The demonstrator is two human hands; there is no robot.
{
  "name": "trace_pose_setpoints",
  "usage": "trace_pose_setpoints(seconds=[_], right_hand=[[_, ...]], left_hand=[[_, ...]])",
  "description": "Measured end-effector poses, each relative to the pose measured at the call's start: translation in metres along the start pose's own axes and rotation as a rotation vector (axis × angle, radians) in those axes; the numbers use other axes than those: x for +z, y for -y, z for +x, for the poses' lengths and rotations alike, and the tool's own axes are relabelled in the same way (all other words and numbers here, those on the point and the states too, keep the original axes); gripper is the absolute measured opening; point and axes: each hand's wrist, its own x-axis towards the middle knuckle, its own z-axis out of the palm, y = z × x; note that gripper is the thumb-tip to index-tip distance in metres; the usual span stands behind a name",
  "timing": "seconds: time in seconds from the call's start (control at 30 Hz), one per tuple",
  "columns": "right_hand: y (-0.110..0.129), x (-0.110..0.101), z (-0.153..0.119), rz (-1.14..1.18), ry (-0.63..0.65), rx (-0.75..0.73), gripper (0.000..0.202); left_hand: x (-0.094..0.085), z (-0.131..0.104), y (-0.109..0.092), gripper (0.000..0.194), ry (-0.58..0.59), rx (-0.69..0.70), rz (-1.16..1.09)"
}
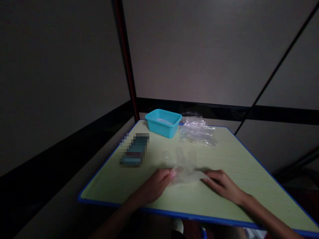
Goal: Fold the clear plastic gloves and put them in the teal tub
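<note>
A clear plastic glove is held between my two hands just over the near part of the table, its see-through fingers pointing away from me. My left hand pinches its left edge between thumb and fingers. On the other side, my right hand grips the glove's right edge with thumb and forefinger. Farther back on the right lies a loose pile of clear plastic gloves. Beside that pile, to its left, stands a turquoise plastic basin with something pale inside that I cannot make out.
The pale green table has a blue edge. On its left side is a dark flat rectangular thing, blurred by pixels. Walls rise behind the table and along its left. Below the near edge, my lap area is dark.
</note>
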Motion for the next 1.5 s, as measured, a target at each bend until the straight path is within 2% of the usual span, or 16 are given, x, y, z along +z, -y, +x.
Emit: trace_pose_setpoints(seconds=[0.17, 0.23, 0.33, 0.5, 0.6, 0.7, 0.83, 1.03, 1.3, 1.5], right_hand=[[-0.01, 0.004, 0.02, 0.296, -0.073, 0.207, 0.027], [-0.012, 0.007, 0.029, 0.422, -0.097, 0.284, 0.028], [-0.011, 0.012, 0.037, 0.482, -0.155, 0.343, 0.035], [-0.011, 0.021, 0.037, 0.412, -0.292, 0.325, 0.03], [-0.013, 0.023, 0.034, 0.381, -0.323, 0.328, 0.028], [-0.015, 0.024, 0.034, 0.371, -0.345, 0.33, 0.027], [-0.016, 0.025, 0.034, 0.354, -0.385, 0.329, 0.026], [-0.014, 0.025, 0.034, 0.313, -0.422, 0.321, 0.024], [-0.013, 0.024, 0.034, 0.301, -0.43, 0.327, 0.024], [-0.007, 0.023, 0.034, 0.274, -0.448, 0.295, 0.024]], left_hand=[[0.0, 0.018, 0.014, 0.041, 0.0, -0.19, -0.346], [-0.001, 0.024, 0.017, 0.041, -0.032, -0.234, -0.373], [-0.001, 0.031, 0.018, 0.041, -0.106, -0.257, -0.354], [-0.003, 0.037, 0.015, 0.036, -0.194, -0.277, -0.354], [-0.007, 0.037, 0.015, 0.035, -0.239, -0.255, -0.389], [-0.009, 0.035, 0.018, 0.037, -0.268, -0.215, -0.325], [-0.006, 0.03, 0.021, 0.046, -0.278, -0.135, -0.169], [-0.001, 0.029, 0.022, 0.056, -0.302, -0.078, -0.079], [-0.003, 0.032, 0.024, 0.058, -0.297, -0.1, -0.067], [-0.001, 0.03, 0.017, 0.063, -0.282, -0.099, -0.179]])
